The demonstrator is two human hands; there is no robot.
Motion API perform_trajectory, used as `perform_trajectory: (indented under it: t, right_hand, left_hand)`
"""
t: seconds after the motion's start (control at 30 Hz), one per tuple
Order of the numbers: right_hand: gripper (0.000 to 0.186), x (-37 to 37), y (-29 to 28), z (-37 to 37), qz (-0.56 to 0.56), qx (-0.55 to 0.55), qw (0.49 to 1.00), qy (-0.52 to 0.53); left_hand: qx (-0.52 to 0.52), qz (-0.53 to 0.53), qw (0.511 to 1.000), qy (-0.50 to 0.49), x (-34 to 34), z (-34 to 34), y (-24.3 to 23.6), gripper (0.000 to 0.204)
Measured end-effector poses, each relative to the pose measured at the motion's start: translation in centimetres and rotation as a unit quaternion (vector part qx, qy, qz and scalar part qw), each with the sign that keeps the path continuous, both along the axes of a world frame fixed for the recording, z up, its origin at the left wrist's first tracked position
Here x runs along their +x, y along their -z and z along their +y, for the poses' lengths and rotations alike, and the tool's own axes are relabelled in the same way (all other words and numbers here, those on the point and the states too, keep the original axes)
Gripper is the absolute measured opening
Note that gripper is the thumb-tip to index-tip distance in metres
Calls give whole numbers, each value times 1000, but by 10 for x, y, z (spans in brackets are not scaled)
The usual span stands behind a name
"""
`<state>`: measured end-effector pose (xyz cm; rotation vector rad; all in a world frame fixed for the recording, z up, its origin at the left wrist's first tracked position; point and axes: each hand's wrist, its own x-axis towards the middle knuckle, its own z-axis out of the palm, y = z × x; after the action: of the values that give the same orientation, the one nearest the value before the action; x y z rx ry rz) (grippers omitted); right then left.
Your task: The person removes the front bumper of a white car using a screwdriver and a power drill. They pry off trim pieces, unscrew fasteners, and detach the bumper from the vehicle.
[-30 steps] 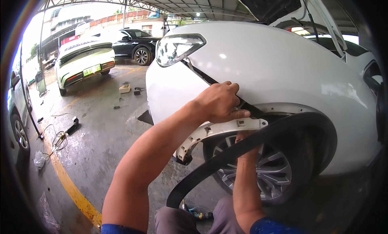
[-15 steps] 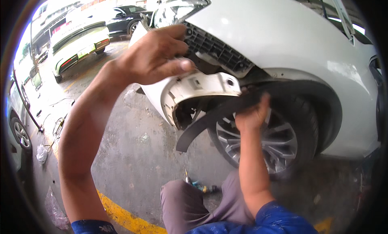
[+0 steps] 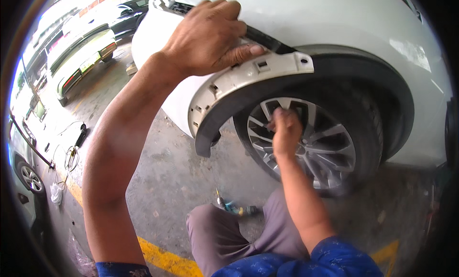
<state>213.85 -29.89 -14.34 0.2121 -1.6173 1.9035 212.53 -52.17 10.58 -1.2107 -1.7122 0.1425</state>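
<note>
My left hand (image 3: 210, 38) is closed over the top edge of the white bumper (image 3: 234, 81), its thumb lying along the slotted flange. Below that flange curves a black wheel arch trim (image 3: 258, 89), whose lower end hangs past the bumper corner. The flange's pointed end, with a dark hole in it, lies against the arch just under the white fender (image 3: 334, 23). My right hand (image 3: 287, 133) is raised before the alloy wheel (image 3: 311, 138), below the trim and apart from it. Motion smears its fingers, so whether they hold anything cannot be made out.
A power drill (image 3: 234, 208) lies on the concrete floor by my knees. Cables (image 3: 71, 157) and a clear plastic bag (image 3: 81, 253) are at the left. A pale yellow car (image 3: 88, 62) and a grey car (image 3: 28, 172) stand beyond. Yellow lines (image 3: 167, 258) mark the floor.
The bumper, held in my left hand, has swung up and right against the fender, narrowing the gap there. My right hand has let go of the trim and dropped before the wheel.
</note>
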Motion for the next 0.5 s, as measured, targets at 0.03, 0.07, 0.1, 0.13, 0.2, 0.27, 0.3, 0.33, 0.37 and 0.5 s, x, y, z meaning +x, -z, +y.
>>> perform_trajectory:
  t: [0.03,0.07,0.1,0.13,0.2,0.27,0.3,0.33,0.37,0.5]
  right_hand:
    - [28,-3,40,-3,-21,-1,999,-29]
    - [30,5,69,-12,-126,116,985,-4]
    - [34,-4,129,-15,-232,197,951,-57]
    - [42,-7,182,-22,-341,316,882,-83]
    - [51,17,249,-38,-448,464,753,-133]
    - [51,50,307,-56,-486,556,639,-215]
    - [55,69,322,-69,-505,598,558,-275]
    - [64,93,340,-77,-474,611,557,-303]
    - [61,112,359,-80,-410,655,559,-302]
    - [42,132,466,-45,-287,708,626,-155]
  left_hand:
    - [5,35,999,4,-3,0,3,51]
    - [10,61,998,1,-5,-2,12,48]
    - [88,100,991,4,3,5,19,34]
    - [127,185,974,19,0,-3,33,26]
    - [325,113,938,35,24,4,73,22]
    - [513,-45,857,-22,82,21,163,16]
    - [551,-124,823,-52,115,28,205,17]
    - [548,-203,808,80,141,30,240,16]
    - [474,-272,838,7,166,30,273,14]
    - [390,-582,713,16,185,72,358,10]
